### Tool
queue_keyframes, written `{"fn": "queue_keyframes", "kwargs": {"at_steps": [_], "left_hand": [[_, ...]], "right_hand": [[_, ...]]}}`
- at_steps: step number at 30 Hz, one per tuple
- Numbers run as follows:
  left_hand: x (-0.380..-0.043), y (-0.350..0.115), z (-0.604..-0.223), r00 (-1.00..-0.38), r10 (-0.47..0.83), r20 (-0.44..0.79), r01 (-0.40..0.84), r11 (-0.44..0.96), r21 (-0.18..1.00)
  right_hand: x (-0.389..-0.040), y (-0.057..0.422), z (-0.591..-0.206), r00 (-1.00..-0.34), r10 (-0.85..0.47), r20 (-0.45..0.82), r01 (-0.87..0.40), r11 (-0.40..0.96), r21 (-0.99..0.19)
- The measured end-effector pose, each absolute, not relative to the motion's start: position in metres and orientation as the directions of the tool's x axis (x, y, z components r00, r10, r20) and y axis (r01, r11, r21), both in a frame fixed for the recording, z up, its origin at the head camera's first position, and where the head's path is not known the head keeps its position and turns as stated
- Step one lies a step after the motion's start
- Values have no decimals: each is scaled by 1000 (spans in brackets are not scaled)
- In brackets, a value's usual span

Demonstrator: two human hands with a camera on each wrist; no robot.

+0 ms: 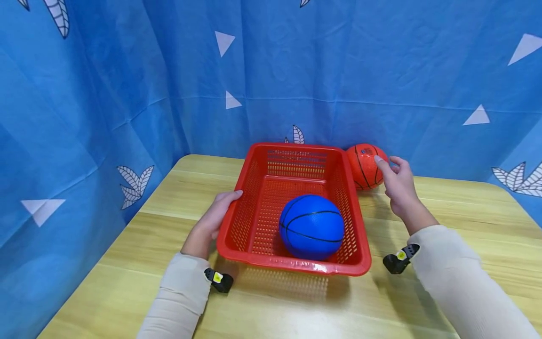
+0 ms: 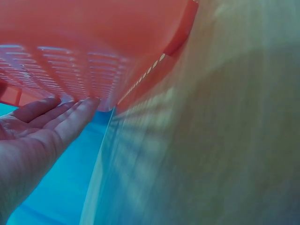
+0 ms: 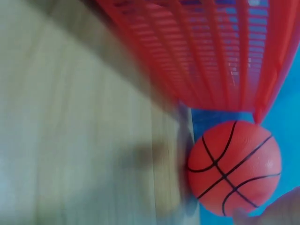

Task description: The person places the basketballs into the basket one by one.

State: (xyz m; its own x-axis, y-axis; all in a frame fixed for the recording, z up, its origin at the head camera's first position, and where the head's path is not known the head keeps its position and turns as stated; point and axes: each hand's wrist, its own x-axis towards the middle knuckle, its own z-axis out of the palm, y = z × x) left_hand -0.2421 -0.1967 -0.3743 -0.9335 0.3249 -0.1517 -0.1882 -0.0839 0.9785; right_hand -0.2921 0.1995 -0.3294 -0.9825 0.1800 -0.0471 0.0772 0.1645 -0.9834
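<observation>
A red plastic basket [image 1: 292, 263] with slotted walls stands on the table, and a blue basketball [image 1: 312, 227] lies inside it toward the near right. My left hand [image 1: 216, 212] grips the basket's left rim, thumb over the edge. In the left wrist view, its fingers [image 2: 70, 119] lie along the outer slotted wall. Behind the basket's far right corner sits an orange-red basketball [image 1: 365, 165]. At its right side is my right hand [image 1: 400, 186], fingers spread loosely and thumb overlapping the ball. Only a bit of that hand shows in the right wrist view.
The light wooden table [image 1: 127, 263] reaches back to a blue curtain [image 1: 279, 61] printed with white triangles and leaves. The curtain hangs close behind the orange-red ball and along the left side. A small black wrist camera [image 1: 395, 264] juts out below the right sleeve.
</observation>
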Motion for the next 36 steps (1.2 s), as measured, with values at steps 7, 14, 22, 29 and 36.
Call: {"fn": "queue_keyframes", "kwargs": {"at_steps": [7, 14, 22, 29, 36], "left_hand": [[-242, -196, -373, -938, 319, -134, -172, -92, 981], [-243, -195, -375, -936, 328, -129, -168, -95, 981], [-241, -195, -377, -938, 320, -133, -174, -101, 980], [-240, -196, -377, -932, 330, -148, -190, -100, 977], [-241, -195, -374, -930, 339, -143, -187, -100, 977]], "right_hand": [[-319, 203, -331, -949, 212, -232, 217, -92, -972], [-337, 204, -338, -906, 249, -343, 298, -200, -933], [-346, 199, -341, -886, 224, -405, 354, -236, -905], [-352, 197, -345, -874, 240, -422, 375, -217, -901], [-356, 196, -350, -868, 266, -419, 370, -216, -904]]}}
